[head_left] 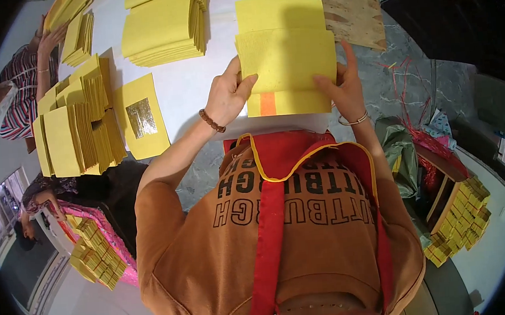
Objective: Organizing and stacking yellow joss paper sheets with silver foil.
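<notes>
While both hands held the yellow sheet over the counter, the left hand pinched its left edge and the right hand pinched its right. It looked mid-fold; next, the edges needed lining up.

place: probably a small paper workshop | evidence: stacks of yellow paper sheets covering a white worktable

On the table, the sheet bundle held by both hands is the landmark. Left of it lies a single foil-centred sheet; further left, fanned stacks. Behind and left sits a tall stack; behind and right, a wooden board
</notes>
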### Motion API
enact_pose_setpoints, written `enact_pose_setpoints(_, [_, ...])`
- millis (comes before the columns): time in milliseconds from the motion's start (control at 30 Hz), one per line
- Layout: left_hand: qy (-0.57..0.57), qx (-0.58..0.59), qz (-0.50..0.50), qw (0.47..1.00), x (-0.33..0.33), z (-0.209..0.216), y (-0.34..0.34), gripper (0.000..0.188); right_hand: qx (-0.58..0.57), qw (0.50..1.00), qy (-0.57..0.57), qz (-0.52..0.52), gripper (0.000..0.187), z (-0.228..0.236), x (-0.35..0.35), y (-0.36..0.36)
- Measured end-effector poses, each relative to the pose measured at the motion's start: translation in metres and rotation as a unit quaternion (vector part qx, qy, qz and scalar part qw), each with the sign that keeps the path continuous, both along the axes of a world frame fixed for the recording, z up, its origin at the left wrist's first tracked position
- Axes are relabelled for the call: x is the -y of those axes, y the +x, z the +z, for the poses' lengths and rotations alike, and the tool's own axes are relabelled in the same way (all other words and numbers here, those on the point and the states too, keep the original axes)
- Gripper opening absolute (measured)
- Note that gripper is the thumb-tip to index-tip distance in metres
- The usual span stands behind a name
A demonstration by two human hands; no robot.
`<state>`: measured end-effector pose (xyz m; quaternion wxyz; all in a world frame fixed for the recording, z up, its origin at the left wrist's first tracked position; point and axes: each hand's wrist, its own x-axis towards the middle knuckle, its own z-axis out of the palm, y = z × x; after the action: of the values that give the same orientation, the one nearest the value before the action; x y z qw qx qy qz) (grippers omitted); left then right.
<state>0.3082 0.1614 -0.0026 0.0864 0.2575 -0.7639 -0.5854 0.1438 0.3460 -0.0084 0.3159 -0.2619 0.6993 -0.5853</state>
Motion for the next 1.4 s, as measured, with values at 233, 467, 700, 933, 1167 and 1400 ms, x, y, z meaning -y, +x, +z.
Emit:
enact_pose_setpoints(233, [0.035, 0.017, 0.012, 0.999, 0.0, 0.011, -0.005, 0.075, -0.097, 0.995, 0.016, -0.033, 0.045, -0.01, 0.006, -0.003])
enact_pose_setpoints(467, [0.035, -0.01, 0.026, 0.999, 0.004, -0.001, -0.006, 0.076, -0.119, 0.992, 0.024, -0.035, 0.042, -0.021, 0.008, -0.007])
enact_pose_setpoints(700, [-0.111, 0.032, 0.028, 0.993, 0.007, 0.012, -0.006, 0.066, -0.119, 0.991, 0.042, -0.037, 0.043, -0.023, 0.009, -0.009])
enact_pose_setpoints(933, [-0.467, -0.099, -0.236, 0.847, -0.021, 0.03, -0.008, 0.062, -0.137, 0.989, 0.046, -0.042, 0.043, -0.022, 0.01, -0.009])
enact_pose_setpoints(1167, [-0.461, -0.011, -0.288, 0.839, -0.024, -0.006, -0.005, 0.073, -0.432, 0.889, 0.137, -0.07, 0.045, -0.006, 0.014, 0.008])
enact_pose_setpoints(1400, [-0.434, -0.009, -0.298, 0.85, -0.022, -0.002, -0.008, 0.064, -0.122, 0.987, -0.002, -0.101, 0.041, -0.048, -0.005, 0.01])
